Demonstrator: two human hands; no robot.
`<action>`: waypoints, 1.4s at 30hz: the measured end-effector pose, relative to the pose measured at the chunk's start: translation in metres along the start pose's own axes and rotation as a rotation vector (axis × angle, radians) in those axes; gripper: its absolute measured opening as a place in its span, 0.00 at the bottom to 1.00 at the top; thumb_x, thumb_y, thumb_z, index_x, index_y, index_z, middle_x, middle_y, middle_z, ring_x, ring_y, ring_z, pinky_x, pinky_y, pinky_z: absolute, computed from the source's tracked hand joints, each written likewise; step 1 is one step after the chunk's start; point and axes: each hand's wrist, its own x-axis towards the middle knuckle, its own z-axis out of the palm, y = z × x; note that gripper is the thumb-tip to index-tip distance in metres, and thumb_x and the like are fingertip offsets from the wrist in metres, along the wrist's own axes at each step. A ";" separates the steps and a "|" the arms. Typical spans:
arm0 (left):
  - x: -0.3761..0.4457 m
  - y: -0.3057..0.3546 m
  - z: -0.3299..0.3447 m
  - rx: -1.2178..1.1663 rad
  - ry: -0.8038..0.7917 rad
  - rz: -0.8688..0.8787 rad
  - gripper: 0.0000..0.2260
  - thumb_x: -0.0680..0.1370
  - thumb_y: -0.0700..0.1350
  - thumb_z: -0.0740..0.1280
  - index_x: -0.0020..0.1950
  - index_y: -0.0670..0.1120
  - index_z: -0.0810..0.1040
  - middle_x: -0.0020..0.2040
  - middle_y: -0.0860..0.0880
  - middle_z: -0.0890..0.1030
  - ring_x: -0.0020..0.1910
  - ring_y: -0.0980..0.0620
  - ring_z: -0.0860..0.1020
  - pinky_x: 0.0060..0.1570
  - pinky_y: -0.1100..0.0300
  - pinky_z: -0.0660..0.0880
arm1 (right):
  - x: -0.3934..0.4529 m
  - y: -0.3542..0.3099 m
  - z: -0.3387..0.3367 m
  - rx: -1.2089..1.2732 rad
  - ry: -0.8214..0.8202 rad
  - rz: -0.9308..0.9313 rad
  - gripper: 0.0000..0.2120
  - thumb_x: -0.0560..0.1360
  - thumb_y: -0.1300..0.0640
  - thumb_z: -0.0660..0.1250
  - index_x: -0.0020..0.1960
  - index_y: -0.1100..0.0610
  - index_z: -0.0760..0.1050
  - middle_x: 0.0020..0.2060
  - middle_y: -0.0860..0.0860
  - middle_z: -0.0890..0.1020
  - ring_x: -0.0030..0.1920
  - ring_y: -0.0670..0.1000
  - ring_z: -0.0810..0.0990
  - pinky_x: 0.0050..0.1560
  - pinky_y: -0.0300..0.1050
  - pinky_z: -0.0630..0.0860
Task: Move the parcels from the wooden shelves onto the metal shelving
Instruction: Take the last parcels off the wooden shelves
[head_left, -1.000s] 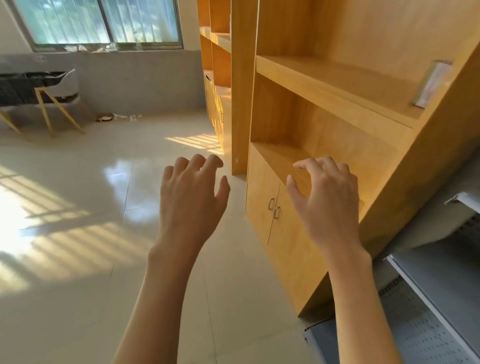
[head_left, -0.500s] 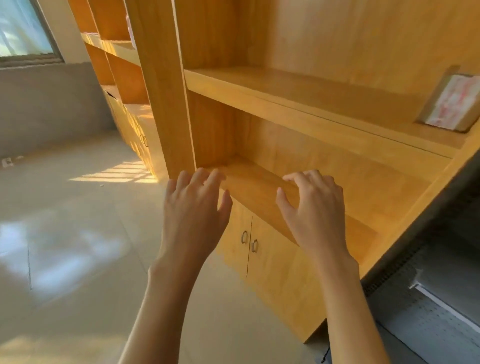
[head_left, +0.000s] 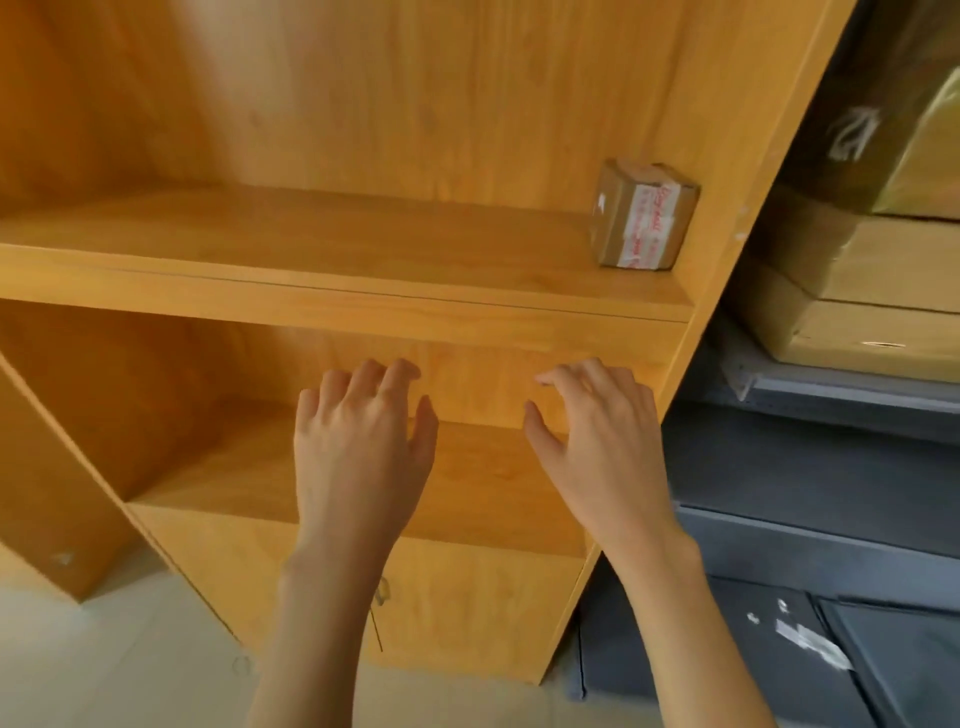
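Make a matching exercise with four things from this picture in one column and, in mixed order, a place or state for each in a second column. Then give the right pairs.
Column one:
1. small taped parcel
2. left hand
3. large wrapped boxes
4. right hand

Column two:
A. on the grey metal shelving, at the far right
B. empty, fingers loosely curled, nearer the wooden unit's right side panel
C. at the right end of the upper wooden shelf
D. empty, in front of the lower wooden shelf, toward the middle

Right pairs: 1-C, 2-D, 3-A, 4-B
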 end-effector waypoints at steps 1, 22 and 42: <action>0.010 0.000 0.006 -0.014 0.010 0.026 0.08 0.75 0.44 0.68 0.51 0.43 0.81 0.44 0.44 0.83 0.42 0.40 0.78 0.41 0.49 0.73 | 0.006 0.004 0.003 -0.016 0.019 0.013 0.09 0.72 0.55 0.72 0.51 0.57 0.80 0.45 0.52 0.81 0.47 0.57 0.78 0.46 0.52 0.73; 0.190 -0.013 0.095 -0.147 0.110 0.279 0.08 0.74 0.45 0.68 0.49 0.43 0.80 0.41 0.45 0.82 0.41 0.39 0.78 0.39 0.50 0.73 | 0.231 0.074 0.029 -0.425 0.075 0.280 0.29 0.77 0.43 0.61 0.71 0.59 0.65 0.63 0.62 0.72 0.61 0.63 0.68 0.59 0.56 0.64; 0.222 -0.016 0.130 -0.324 0.048 0.384 0.08 0.71 0.45 0.73 0.47 0.44 0.81 0.40 0.47 0.82 0.38 0.42 0.78 0.37 0.52 0.73 | 0.253 0.082 0.041 -0.506 -0.324 0.522 0.31 0.77 0.37 0.56 0.77 0.45 0.56 0.71 0.56 0.65 0.70 0.66 0.58 0.67 0.63 0.56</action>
